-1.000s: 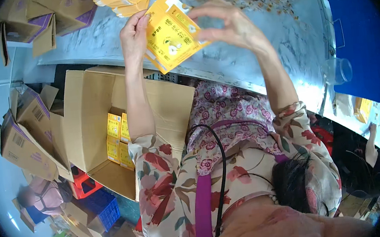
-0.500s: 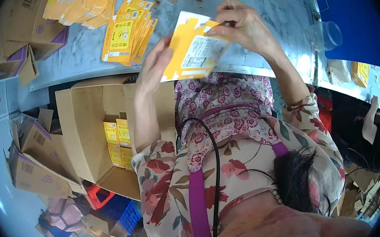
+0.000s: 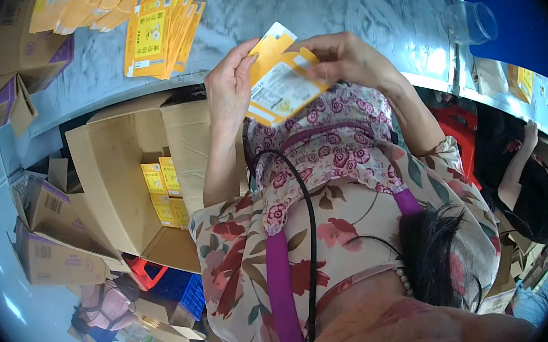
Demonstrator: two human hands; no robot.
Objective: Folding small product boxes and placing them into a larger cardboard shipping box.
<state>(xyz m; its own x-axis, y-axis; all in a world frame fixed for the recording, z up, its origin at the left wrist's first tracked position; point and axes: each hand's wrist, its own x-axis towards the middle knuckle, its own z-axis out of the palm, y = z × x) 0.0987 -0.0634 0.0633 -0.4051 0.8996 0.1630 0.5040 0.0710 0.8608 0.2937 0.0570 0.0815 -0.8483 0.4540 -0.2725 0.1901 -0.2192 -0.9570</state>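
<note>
A yellow folding carton (image 3: 286,84) with a white printed panel is held up before my body, at the table's near edge. It looks partly opened out, with a pale flap at its top end. My left hand (image 3: 231,82) grips its left side, thumb on the face and fingers behind. At the upper right edge, the fingers of my right hand (image 3: 348,60) are bent against the carton; some are hidden behind one another. A fanned stack of flat yellow cartons (image 3: 154,36) lies on the table to the left, beyond my left hand.
Below the table's left edge, an open cardboard box (image 3: 111,181) holds several filled yellow cartons (image 3: 163,182). More loose yellow cartons (image 3: 87,9) lie at the far left. A clear plastic jar (image 3: 472,22) stands at the right edge. A co-worker's arm (image 3: 517,165) shows at right.
The carton has come nearer my body and turned slightly. My right hand has dropped lower along its edge. The whole view has shifted, so the table sits higher in the picture.
</note>
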